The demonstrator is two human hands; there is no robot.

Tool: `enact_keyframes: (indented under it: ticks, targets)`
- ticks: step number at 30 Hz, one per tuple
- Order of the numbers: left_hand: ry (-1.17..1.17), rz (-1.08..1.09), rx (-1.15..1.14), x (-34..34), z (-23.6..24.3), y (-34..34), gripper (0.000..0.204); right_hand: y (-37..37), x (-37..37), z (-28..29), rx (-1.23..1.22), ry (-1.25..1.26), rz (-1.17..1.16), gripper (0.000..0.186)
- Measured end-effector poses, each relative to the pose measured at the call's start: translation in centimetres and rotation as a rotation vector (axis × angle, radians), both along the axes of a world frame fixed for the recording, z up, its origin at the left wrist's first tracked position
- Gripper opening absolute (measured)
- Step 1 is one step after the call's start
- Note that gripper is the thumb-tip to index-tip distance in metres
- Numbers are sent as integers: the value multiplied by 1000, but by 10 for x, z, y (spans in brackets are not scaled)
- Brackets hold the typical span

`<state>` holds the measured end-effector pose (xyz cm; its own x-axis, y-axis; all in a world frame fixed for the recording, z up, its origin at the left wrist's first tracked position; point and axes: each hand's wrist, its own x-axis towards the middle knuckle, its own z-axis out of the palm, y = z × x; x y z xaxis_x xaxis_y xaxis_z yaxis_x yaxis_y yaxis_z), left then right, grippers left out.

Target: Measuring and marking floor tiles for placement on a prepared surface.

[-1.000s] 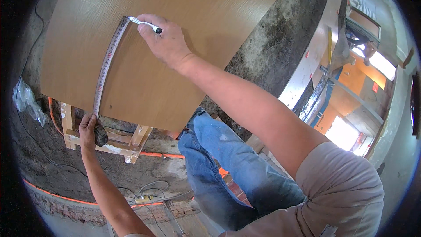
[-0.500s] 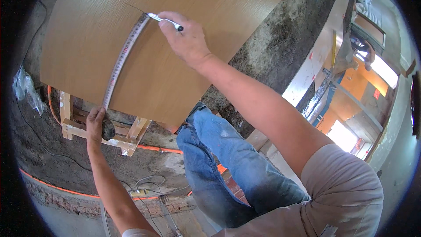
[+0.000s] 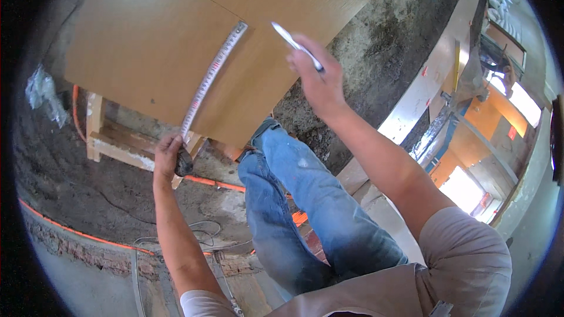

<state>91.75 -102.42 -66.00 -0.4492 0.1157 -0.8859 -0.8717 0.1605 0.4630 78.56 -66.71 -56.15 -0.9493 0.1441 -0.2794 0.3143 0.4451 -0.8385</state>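
Observation:
A brown wooden board [image 3: 147, 41] fills the upper part of the view, with a thin dark pencil-like line running across it. My left hand [image 3: 168, 156] is closed at the board's near edge on a tape measure [image 3: 214, 71], its dark case below the fingers. The drawn-out white blade lies across the board, its far end by the line's right end. Above the board's right part, my right hand [image 3: 322, 79] holds a white marker pen [image 3: 294, 43], slightly blurred. The pen's tip points up and left, off the board's surface.
Under the board stands a wooden trestle [image 3: 117, 149]. An orange hose [image 3: 214, 183] and thin cables lie on the rough dirt floor. Clear plastic [image 3: 44, 97] hangs at the left. A long pale panel [image 3: 432, 64] leans at the right, near windows.
My right hand has lifted the pen from the board and moved right and nearer. My left hand has shifted right with the tape measure. The line now reaches further right on the board.

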Motion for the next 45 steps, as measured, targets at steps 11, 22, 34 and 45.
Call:
enact_keyframes:
  ticks: [11, 22, 34, 45]
  targets:
    - [-301, 143, 83, 154, 292, 59, 15, 212, 468, 369, 629, -1332, 415, 18]
    - [-438, 59, 8, 132, 447, 102, 16, 196, 487, 409, 277, -1300, -179, 30]
    - [-258, -312, 107, -7, 533, 244, 13, 251, 472, 427, 212, -976, -824, 26]
    - [-273, -596, 111, -168, 554, 368, 18, 246, 442, 447, 111, -828, -1423, 25]
